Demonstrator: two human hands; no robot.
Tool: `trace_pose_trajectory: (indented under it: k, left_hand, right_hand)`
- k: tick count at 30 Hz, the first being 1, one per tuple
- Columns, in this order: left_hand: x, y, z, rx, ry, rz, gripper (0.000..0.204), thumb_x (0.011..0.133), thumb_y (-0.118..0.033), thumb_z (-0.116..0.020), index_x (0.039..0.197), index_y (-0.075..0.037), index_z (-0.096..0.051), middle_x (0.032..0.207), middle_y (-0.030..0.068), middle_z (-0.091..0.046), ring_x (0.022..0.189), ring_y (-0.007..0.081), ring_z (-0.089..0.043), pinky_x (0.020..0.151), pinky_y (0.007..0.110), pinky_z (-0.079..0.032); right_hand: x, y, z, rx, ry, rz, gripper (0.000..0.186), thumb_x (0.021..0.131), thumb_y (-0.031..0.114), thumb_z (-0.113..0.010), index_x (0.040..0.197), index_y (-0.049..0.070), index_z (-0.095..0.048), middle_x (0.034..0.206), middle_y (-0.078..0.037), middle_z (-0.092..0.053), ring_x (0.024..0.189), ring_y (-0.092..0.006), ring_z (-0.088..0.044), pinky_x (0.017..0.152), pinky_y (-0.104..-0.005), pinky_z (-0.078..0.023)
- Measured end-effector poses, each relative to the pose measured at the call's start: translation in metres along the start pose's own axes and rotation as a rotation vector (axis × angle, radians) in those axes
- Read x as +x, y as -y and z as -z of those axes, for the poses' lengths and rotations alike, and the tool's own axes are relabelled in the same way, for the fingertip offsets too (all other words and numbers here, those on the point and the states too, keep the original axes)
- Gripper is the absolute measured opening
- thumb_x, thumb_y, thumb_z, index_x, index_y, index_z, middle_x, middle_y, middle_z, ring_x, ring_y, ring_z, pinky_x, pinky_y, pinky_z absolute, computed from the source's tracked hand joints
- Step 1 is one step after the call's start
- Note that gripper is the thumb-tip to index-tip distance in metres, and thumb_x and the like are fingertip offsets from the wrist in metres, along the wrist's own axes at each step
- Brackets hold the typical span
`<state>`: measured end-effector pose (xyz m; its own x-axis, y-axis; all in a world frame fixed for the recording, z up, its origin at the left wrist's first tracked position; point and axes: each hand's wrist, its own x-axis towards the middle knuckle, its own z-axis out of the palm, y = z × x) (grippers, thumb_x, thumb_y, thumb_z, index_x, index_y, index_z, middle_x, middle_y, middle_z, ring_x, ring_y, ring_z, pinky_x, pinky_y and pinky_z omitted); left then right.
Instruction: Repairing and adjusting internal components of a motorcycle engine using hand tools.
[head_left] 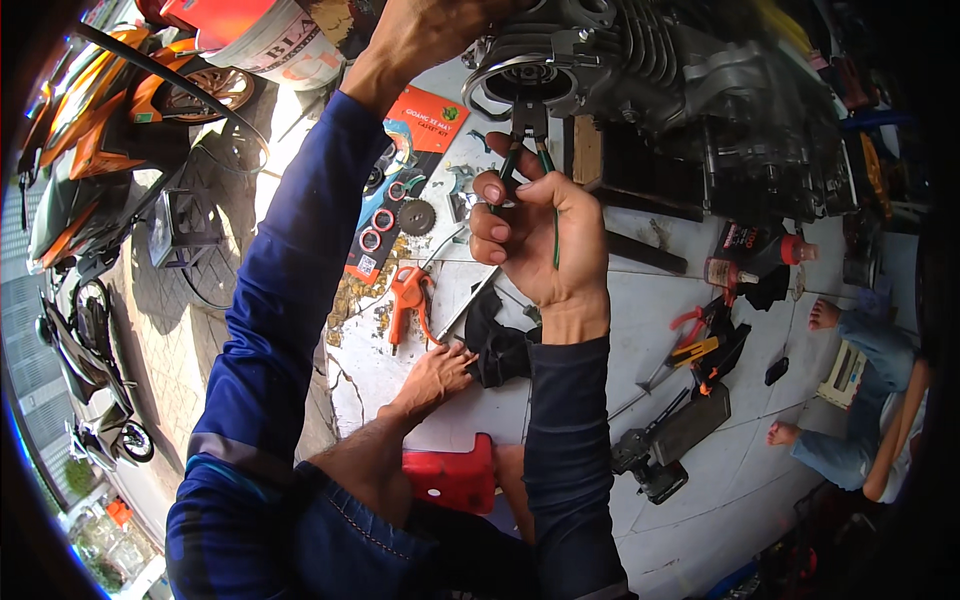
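Note:
A grey finned motorcycle engine (655, 50) fills the upper right of the head view. Its round opening (490, 85) faces me, with dark parts inside it. My right hand (545, 225) is closed round green-handled pliers (530, 120), whose jaws reach up to the lower rim of that opening. Against the engine's upper left side lies my left hand (430, 35). Its fingers run out at the top edge, so their grip is hidden. Below the engine, an orange gasket kit card (425, 115) and a toothed gear (416, 217) lie on the floor.
An orange air blow gun (408, 295) and black cloth (495, 345) lie near my foot. To the right are a power drill (650, 465), red and yellow hand tools (695, 345) and bottles (740, 255). Another person's leg (870, 350) shows at far right; motorcycles (100, 150) stand left.

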<state>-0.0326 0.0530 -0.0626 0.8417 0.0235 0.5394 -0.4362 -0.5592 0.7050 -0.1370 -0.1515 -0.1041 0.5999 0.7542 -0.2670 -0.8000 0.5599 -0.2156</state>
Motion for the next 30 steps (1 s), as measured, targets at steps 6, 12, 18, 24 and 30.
trace_pose_trajectory:
  k: [6,12,18,24,30]
  left_hand:
    - [0.001,0.001,-0.004,0.01,-0.005,0.005,0.024,0.088,-0.011,-0.062,0.106,0.002,-0.067,0.104,0.0095,-0.066,0.088,0.0182,-0.065,0.078,0.028,-0.051]
    - [0.0,0.002,-0.005,0.008,-0.012,0.007,0.024,0.088,-0.011,-0.062,0.107,0.002,-0.067,0.104,0.0094,-0.066,0.088,0.0182,-0.065,0.079,0.028,-0.051]
    - [-0.001,0.003,-0.006,0.002,-0.018,0.011,0.024,0.088,-0.011,-0.061,0.107,0.002,-0.067,0.104,0.0092,-0.066,0.089,0.0181,-0.065,0.079,0.028,-0.051]
    - [-0.004,0.004,-0.007,-0.002,-0.026,0.024,0.025,0.088,-0.011,-0.061,0.108,0.002,-0.067,0.104,0.0091,-0.066,0.089,0.0181,-0.065,0.079,0.028,-0.051]
    - [-0.004,0.003,-0.008,-0.027,-0.033,0.04,0.025,0.088,-0.011,-0.061,0.108,0.002,-0.067,0.104,0.009,-0.066,0.089,0.0181,-0.065,0.08,0.028,-0.051]
  right_hand:
    - [0.005,0.003,0.018,0.235,0.227,-0.071,0.052,0.085,0.014,-0.043,0.136,0.003,-0.049,0.09,-0.01,-0.049,0.066,-0.021,-0.045,0.056,-0.0345,-0.039]
    - [0.0,0.008,0.013,0.129,0.127,-0.083,0.054,0.086,0.014,-0.043,0.138,0.001,-0.046,0.091,-0.011,-0.05,0.069,-0.0225,-0.047,0.057,-0.0352,-0.039]
    - [0.003,0.007,0.019,0.261,0.272,-0.094,0.054,0.087,0.015,-0.042,0.139,0.0,-0.045,0.093,-0.012,-0.049,0.072,-0.0219,-0.046,0.059,-0.0348,-0.04]
    - [0.005,0.004,0.02,0.381,0.368,-0.1,0.055,0.086,0.015,-0.042,0.139,-0.002,-0.044,0.094,-0.012,-0.049,0.072,-0.0215,-0.044,0.06,-0.0345,-0.039]
    - [0.0,0.007,0.007,0.127,0.12,-0.082,0.056,0.086,0.015,-0.042,0.139,-0.001,-0.045,0.094,-0.012,-0.048,0.071,-0.0216,-0.044,0.058,-0.0346,-0.038]
